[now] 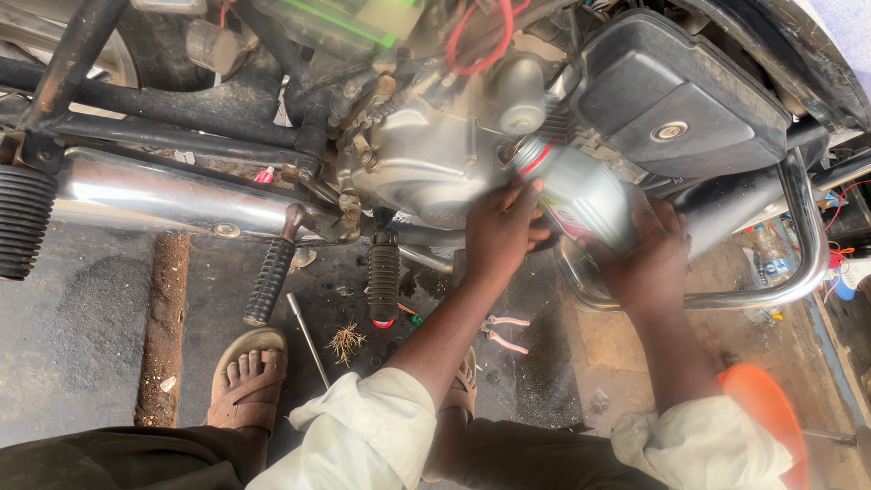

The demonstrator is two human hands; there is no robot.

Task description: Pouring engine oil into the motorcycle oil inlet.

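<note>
Floor: dark, oil-stained concrete ground, paler and sandy toward the right.
Groove: a rusty brown strip running across the floor.
Tools: a thin grey metal rod; pink-handled pliers.
Debris: a small tuft of dry straw-like fibres, possibly roots.
Foot: a sandalled foot standing flat.

Both arms reach forward, sleeves rolled.
Left hand and right hand curl closed, side by side.
</note>
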